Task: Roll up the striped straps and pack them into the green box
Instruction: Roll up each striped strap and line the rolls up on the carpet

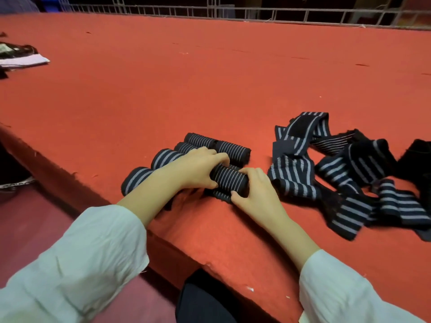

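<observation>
Fingers of both hands curl over one striped roll (229,180) near the front edge of the red table (210,78). The left hand (198,169) grips its left end, fingertips over the top and thumb on the near side. The right hand (256,191) clamps the right end the same way. The hands sit close together, and only the middle of the roll shows between them.

The roll lies flat with its long axis running left to right across the person, the right end a little nearer. Its thin pale stripes ring it crosswise. A flat dark bit of strap (220,194) shows just below and in front of it. It is probably the unrolled tail, though blur makes that hard to confirm.

Several finished rolls (165,158) lie packed close together just beyond and to the left of the hands. Loose straps (326,173) with broader stripes lie in a tangled heap just to the right of the right hand.

Pale sleeves (93,252) cover both forearms. Folded white and dark items (23,58) rest at the far left of the table, and a metal railing (233,12) runs along its far edge.
</observation>
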The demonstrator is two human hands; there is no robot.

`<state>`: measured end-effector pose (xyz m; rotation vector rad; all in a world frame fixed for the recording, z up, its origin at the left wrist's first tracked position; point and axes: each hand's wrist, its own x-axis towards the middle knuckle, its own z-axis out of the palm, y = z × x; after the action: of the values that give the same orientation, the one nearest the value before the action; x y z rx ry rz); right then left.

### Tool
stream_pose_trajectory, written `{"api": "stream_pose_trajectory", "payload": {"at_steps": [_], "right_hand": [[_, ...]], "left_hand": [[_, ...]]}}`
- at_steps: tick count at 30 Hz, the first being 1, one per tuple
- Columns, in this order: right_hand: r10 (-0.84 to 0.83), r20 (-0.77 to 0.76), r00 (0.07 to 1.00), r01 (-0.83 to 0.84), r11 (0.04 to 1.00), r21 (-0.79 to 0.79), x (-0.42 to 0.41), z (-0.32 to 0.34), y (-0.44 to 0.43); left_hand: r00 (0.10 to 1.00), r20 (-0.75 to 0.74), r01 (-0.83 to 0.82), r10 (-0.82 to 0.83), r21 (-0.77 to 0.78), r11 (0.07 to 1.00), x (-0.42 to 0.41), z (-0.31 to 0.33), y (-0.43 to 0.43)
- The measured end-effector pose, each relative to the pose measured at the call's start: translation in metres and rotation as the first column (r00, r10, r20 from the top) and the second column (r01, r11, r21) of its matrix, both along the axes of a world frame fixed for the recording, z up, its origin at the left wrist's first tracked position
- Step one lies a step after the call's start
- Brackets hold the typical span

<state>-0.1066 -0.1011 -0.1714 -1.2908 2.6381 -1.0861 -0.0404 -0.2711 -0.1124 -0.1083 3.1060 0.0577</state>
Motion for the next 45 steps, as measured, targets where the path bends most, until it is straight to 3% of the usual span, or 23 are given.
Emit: {"api": "stream_pose_trajectory", "payload": {"at_steps": [5, 23, 30, 37, 41, 45], "right_hand": [[-0.003, -0.043, 0.999, 0.0, 0.997, -0.072, -0.016, -0.001, -0.027], [-0.089, -0.098, 0.991, 0.088, 0.996, -0.009, -0.024, -0.007, -0.032], [-0.049, -0.129, 0.99, 0.045, 0.999, -0.03, -0.013, 0.015, -0.015], [-0.166, -0.288, 0.943, 0.156, 0.986, -0.06, -0.03, 0.052, 0.089], [-0.278, -0.297, 0.914, 0.304, 0.951, 0.047, -0.057, 0.044, 0.186], [-0.392, -0.224, 0.893, 0.435, 0.879, 0.197, -0.068, 0.032, 0.267]], "left_hand": [[0.997, -0.026, -0.066, 0.067, 0.035, 0.997, -0.016, 0.0, -0.022], [0.994, -0.028, -0.105, 0.106, 0.043, 0.994, -0.023, -0.012, -0.032], [0.996, -0.003, -0.093, 0.094, -0.115, 0.989, -0.019, 0.011, -0.013], [0.987, -0.132, 0.081, -0.088, -0.052, 0.995, -0.046, 0.043, 0.08], [0.945, -0.181, 0.284, -0.271, 0.049, 0.958, -0.079, 0.029, 0.169], [0.916, -0.209, 0.376, -0.343, 0.141, 0.916, -0.107, 0.008, 0.242]]}}
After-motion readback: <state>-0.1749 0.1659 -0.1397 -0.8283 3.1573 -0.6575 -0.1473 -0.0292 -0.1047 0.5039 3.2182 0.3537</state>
